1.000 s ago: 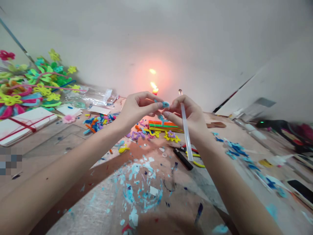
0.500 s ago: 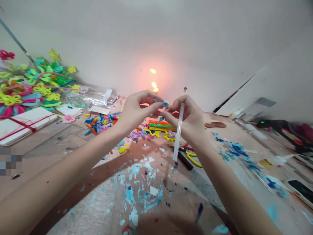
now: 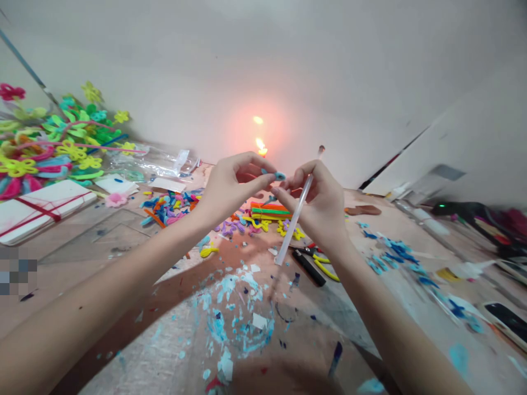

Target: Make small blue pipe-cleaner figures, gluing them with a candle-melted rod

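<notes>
Near the centre, my left hand (image 3: 242, 178) pinches a small light-blue piece (image 3: 280, 176) at its fingertips. Just to the right, my right hand (image 3: 317, 195) is closed around a translucent white glue stick (image 3: 294, 222), which slants down to the left with a dark upper tip. The fingertips of both hands nearly meet; whether the right ones also touch the blue piece is unclear. A small blue bit (image 3: 269, 199) hangs below them. Behind my hands burns a candle flame (image 3: 261, 146).
Pipe-cleaner flowers (image 3: 69, 131) and a white box with red string (image 3: 45, 211) lie left. Coloured pieces (image 3: 168, 208) and an orange-green bundle (image 3: 269, 209) sit mid-table. Yellow-handled pliers (image 3: 327, 269) and a black stick (image 3: 308, 267) lie right of centre, blue pieces (image 3: 399, 251) farther right.
The glue stick in my right hand has tilted, its lower end swinging left and its top slightly right. My left hand has barely moved.
</notes>
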A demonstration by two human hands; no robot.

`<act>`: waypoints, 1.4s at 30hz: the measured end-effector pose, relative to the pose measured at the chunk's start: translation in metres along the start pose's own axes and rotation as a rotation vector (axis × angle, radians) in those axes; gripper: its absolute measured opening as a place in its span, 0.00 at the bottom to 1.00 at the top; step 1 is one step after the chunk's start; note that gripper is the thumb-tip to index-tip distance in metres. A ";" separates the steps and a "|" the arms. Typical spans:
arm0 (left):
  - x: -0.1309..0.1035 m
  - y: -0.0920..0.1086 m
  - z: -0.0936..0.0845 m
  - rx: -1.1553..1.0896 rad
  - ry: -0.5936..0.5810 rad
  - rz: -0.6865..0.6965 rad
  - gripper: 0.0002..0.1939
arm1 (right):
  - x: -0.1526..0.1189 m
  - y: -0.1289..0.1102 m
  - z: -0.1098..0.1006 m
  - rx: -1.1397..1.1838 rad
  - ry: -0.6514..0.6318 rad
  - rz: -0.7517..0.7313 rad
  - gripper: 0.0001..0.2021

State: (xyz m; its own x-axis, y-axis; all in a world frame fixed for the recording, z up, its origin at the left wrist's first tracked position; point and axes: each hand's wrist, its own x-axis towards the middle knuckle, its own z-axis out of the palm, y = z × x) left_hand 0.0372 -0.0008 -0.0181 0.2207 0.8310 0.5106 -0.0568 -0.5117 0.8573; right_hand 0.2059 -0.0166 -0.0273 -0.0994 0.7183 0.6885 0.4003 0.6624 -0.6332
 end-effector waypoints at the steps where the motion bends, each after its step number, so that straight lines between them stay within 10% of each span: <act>1: 0.000 0.000 0.000 0.012 0.003 0.003 0.06 | 0.000 0.000 0.000 0.004 0.001 0.001 0.17; 42: -0.001 0.000 -0.003 0.168 -0.041 0.029 0.11 | 0.004 0.000 -0.006 -0.093 0.062 -0.015 0.14</act>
State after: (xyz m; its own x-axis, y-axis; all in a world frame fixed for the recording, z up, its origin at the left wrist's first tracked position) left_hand 0.0343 -0.0010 -0.0189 0.2613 0.8076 0.5287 0.0989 -0.5673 0.8176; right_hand 0.2112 -0.0157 -0.0223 -0.0510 0.6919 0.7202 0.4826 0.6484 -0.5888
